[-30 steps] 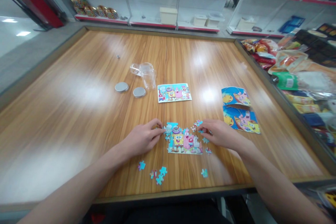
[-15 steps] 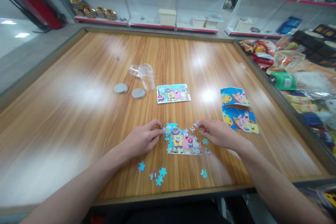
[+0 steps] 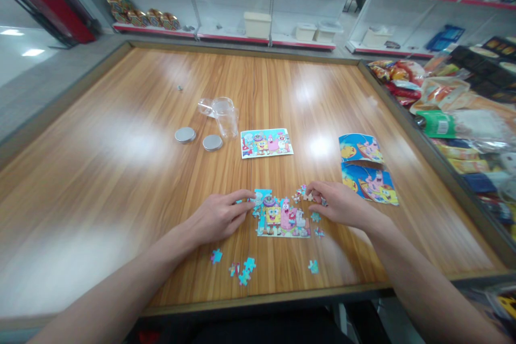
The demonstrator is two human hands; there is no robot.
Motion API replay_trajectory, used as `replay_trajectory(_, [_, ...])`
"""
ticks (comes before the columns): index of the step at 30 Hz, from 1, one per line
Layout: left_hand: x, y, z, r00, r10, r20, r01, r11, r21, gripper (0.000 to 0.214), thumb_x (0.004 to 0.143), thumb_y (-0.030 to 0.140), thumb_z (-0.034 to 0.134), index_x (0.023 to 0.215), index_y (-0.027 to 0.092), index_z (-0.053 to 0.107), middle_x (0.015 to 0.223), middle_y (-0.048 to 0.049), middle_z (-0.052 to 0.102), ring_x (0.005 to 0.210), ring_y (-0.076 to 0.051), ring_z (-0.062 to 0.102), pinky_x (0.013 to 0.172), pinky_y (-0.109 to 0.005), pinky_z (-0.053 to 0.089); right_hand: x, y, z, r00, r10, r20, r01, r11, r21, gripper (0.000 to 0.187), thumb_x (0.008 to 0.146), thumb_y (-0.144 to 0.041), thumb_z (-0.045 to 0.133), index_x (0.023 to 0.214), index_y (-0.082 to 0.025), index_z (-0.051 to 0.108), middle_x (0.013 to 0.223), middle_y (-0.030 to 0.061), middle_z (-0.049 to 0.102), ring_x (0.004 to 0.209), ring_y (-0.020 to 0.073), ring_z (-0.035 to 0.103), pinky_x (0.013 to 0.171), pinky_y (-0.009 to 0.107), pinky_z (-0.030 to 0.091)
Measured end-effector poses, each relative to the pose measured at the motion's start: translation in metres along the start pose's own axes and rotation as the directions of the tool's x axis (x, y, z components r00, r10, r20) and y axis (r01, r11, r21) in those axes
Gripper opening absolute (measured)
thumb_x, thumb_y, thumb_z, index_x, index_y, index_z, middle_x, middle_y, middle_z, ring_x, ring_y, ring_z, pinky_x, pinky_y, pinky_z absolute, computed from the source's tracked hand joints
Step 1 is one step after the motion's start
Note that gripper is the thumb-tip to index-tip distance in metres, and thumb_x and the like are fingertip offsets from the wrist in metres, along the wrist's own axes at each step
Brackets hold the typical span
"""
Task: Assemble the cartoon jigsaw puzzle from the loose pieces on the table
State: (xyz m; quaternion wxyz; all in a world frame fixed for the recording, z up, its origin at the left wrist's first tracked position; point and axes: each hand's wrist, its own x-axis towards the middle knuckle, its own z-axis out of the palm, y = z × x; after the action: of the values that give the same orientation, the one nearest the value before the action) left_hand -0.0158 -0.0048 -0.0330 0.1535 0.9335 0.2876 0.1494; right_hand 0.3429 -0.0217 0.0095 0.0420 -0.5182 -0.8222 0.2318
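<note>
A partly assembled cartoon jigsaw puzzle (image 3: 280, 220) lies on the wooden table, its upper edge uneven. At its upper left, my left hand (image 3: 221, 214) rests with fingers stretched out and apart, the tips touching the pieces there. On the puzzle's right side, my right hand (image 3: 334, 201) hovers low over loose pieces, thumb and index finger apart. A small cluster of puzzle pieces (image 3: 300, 192) lies by its fingertips, and part of the pieces under the palm is hidden. Single pieces (image 3: 315, 217) lie just below that hand.
Loose puzzle pieces (image 3: 244, 278) lie near the front edge. Beyond the puzzle are a picture card (image 3: 266, 143), clear plastic jars (image 3: 226, 118) and two silver lids (image 3: 212, 143). A torn blue cartoon wrapper (image 3: 368, 180) lies at right, beside packaged goods (image 3: 455, 123).
My left fingers have straightened and moved slightly right onto the puzzle's upper left. My right fingers have shifted a little and spread, with a piece now showing by the fingertips.
</note>
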Motion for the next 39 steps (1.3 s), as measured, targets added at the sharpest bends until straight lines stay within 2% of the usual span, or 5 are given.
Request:
replay_trajectory(6, [0.0,-0.001,0.0,0.999,0.003,0.045,-0.003,1.0,-0.002,0.031,0.098,0.017,0.047,0.122,0.023,0.066,0.135,-0.0092,0.06,0.1,-0.019,0.071,0.081,-0.033,0.061,0.003,0.0,0.002,0.999,0.007,-0.038,-0.009,0.999,-0.052,0.006,0.09,-0.026,0.063,0.092,-0.02,0.063,0.087,0.0038,0.066,0.079,0.0179,0.06,0.068,0.028,0.039])
replay_trajectory(12, [0.001,-0.001,-0.001,0.999,-0.004,0.052,0.004,1.0,-0.009,0.032,0.097,0.016,0.048,0.122,0.023,0.065,0.135,-0.0086,0.059,0.102,-0.019,0.07,0.084,-0.034,0.061,0.003,-0.001,0.003,0.998,-0.037,-0.055,0.033,0.997,-0.065,0.019,0.097,-0.026,0.052,0.081,-0.019,0.061,0.082,0.0046,0.064,0.078,0.0168,0.059,0.07,0.029,0.039])
replay_trajectory(25, [0.002,0.001,-0.002,0.998,-0.008,0.057,0.008,1.0,-0.002,0.032,0.097,0.016,0.048,0.123,0.023,0.065,0.135,-0.0085,0.059,0.1,-0.019,0.07,0.084,-0.035,0.062,0.004,0.004,0.003,0.995,-0.045,-0.09,0.042,0.998,-0.038,0.017,0.096,-0.021,0.05,0.096,-0.018,0.067,0.086,0.005,0.068,0.077,0.0168,0.061,0.07,0.028,0.041])
replay_trajectory(34, [0.003,0.003,-0.002,0.999,-0.005,0.04,0.005,1.0,0.011,0.032,0.098,0.017,0.047,0.123,0.022,0.065,0.131,-0.0102,0.058,0.098,-0.018,0.07,0.082,-0.034,0.062,0.005,-0.024,0.012,0.988,-0.155,0.022,0.156,0.988,-0.016,0.022,0.088,-0.039,0.072,0.099,-0.021,0.066,0.079,-0.0001,0.065,0.071,0.0144,0.058,0.063,0.026,0.037])
replay_trajectory(39, [0.003,0.006,-0.001,1.0,-0.003,0.03,0.002,0.999,0.033,0.033,0.098,0.017,0.047,0.124,0.022,0.065,0.13,-0.0104,0.058,0.093,-0.017,0.07,0.077,-0.032,0.062,0.007,-0.031,0.022,0.981,-0.193,0.031,0.194,0.98,-0.039,0.018,0.093,-0.035,0.066,0.099,-0.019,0.064,0.086,0.003,0.067,0.078,0.0169,0.061,0.066,0.028,0.038])
